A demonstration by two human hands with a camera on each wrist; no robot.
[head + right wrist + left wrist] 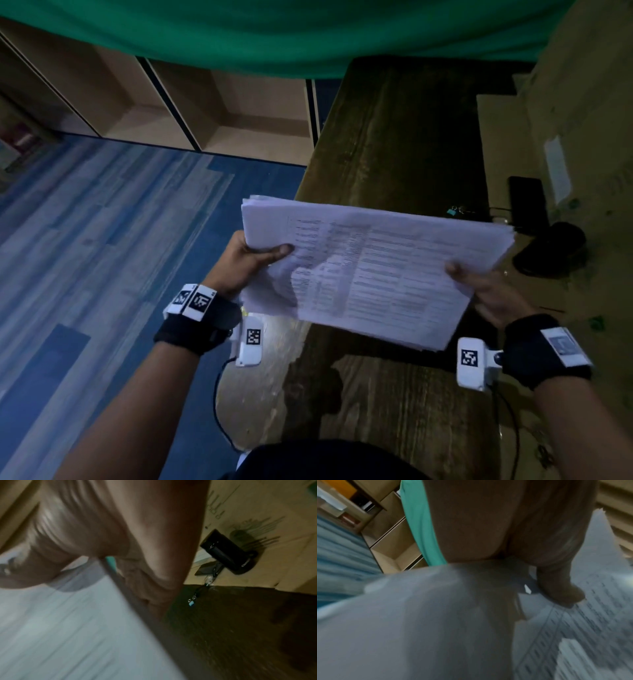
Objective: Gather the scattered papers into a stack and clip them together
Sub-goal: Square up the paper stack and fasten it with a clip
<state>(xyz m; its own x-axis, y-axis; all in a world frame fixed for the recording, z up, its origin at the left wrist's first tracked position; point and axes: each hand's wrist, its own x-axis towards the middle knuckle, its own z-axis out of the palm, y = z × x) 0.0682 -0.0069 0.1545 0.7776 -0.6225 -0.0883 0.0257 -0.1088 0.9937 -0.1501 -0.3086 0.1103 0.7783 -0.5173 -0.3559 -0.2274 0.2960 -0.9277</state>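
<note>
A thick stack of printed white papers (373, 270) is held up above the dark wooden table (394, 137). My left hand (250, 260) grips the stack's left edge, thumb on top; the papers (402, 628) fill the left wrist view, blurred. My right hand (479, 287) holds the right edge, thumb on the top sheet and fingers underneath; the sheets (60, 628) show blurred in the right wrist view. A small teal binder clip (452, 211) lies on the table beyond the stack, the binder clip (191, 602) also showing past my right hand.
Brown cardboard (507, 144) covers the table's right side, with a black phone (527, 202) and a dark round object (551, 253) on it. Blue striped floor (102, 240) and open wooden shelves (205, 109) lie to the left. Green cloth (274, 34) hangs behind.
</note>
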